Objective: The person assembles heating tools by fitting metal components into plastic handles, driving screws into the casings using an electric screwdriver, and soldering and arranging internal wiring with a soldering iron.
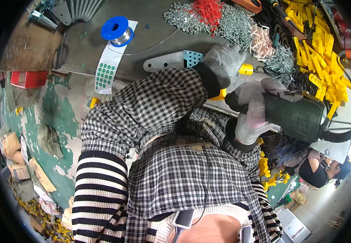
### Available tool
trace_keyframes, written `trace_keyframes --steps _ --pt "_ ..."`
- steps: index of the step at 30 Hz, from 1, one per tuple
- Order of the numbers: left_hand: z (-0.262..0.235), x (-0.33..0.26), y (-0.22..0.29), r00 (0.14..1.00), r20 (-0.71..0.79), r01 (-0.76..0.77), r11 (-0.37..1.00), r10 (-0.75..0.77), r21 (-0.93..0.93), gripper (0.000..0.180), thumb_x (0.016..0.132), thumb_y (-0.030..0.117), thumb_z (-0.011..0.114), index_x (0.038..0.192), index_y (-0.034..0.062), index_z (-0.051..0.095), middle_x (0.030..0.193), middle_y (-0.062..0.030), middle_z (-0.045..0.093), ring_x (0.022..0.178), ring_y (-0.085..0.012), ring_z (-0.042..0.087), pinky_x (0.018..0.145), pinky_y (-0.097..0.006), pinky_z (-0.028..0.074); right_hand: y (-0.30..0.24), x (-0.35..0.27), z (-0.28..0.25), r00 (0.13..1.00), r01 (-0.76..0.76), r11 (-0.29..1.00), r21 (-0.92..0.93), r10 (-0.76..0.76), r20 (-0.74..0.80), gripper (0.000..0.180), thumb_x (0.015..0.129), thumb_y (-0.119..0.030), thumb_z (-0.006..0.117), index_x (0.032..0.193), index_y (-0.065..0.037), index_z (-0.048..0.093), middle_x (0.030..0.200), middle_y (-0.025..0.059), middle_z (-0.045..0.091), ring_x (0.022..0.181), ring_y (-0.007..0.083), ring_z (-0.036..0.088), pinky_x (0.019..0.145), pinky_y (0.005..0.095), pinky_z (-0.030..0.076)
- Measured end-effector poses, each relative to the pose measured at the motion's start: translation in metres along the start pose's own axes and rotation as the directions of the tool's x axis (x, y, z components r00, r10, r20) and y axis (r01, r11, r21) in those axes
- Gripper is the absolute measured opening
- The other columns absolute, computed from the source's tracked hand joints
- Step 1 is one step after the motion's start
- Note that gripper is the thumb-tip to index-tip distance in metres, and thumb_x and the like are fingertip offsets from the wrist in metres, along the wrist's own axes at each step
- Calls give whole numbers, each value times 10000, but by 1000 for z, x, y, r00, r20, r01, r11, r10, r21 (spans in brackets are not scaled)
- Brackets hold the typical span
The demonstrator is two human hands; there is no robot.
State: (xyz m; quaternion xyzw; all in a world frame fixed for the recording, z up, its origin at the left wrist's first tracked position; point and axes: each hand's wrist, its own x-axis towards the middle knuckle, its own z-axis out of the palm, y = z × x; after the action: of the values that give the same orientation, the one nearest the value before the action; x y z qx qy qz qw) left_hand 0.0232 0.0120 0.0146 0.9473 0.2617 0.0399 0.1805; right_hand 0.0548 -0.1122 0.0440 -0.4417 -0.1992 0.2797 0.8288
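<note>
My left hand (225,58), in a grey glove, is at the bench edge with its fingers bent down beside the screws. Whatever lies under its fingers is hidden. Just left of that hand lies a grey flat metal plate (163,62) with holes, meeting a blue perforated piece (193,59). A yellow cylindrical piece (246,69) sits close to the hand's right side. Gloved too, my right hand (253,109) is wrapped around a dark green power tool (295,115), held level in front of me, its narrow end pointing left and its black cord at the right.
A blue spool of wire (115,29) rests on a white strip with green dots (105,77). Heaps of screws (234,26), red pieces (207,12) and yellow plastic parts (319,48) cover the far right. Another person (319,170) is at lower right. A red bin (28,79) stands left.
</note>
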Motion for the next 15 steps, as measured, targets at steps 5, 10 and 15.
trace_keyframes --steps 5,10,15 --pt "8 -4 -1 999 -34 3 1000 -3 10 535 810 313 695 1249 69 510 1152 -72 541 1063 -238 590 854 -380 523 -46 35 22 598 321 943 -92 -126 791 447 810 -79 673 1208 -63 469 641 20 512 484 145 484 484 314 438" --pt "7 10 -7 999 25 -25 995 28 -98 399 912 301 566 1235 72 518 1190 -130 553 1116 -267 585 862 -433 516 -32 50 25 330 103 994 43 -75 941 442 795 -112 726 1159 -49 484 557 2 504 429 133 473 436 303 408" --pt "22 17 -11 998 -17 -55 992 53 -110 395 912 328 555 1211 70 543 1192 -138 551 1104 -287 594 844 -444 524 -5 59 29 209 -80 997 13 4 978 405 781 -98 756 1089 -33 501 558 8 534 407 129 488 405 301 389"
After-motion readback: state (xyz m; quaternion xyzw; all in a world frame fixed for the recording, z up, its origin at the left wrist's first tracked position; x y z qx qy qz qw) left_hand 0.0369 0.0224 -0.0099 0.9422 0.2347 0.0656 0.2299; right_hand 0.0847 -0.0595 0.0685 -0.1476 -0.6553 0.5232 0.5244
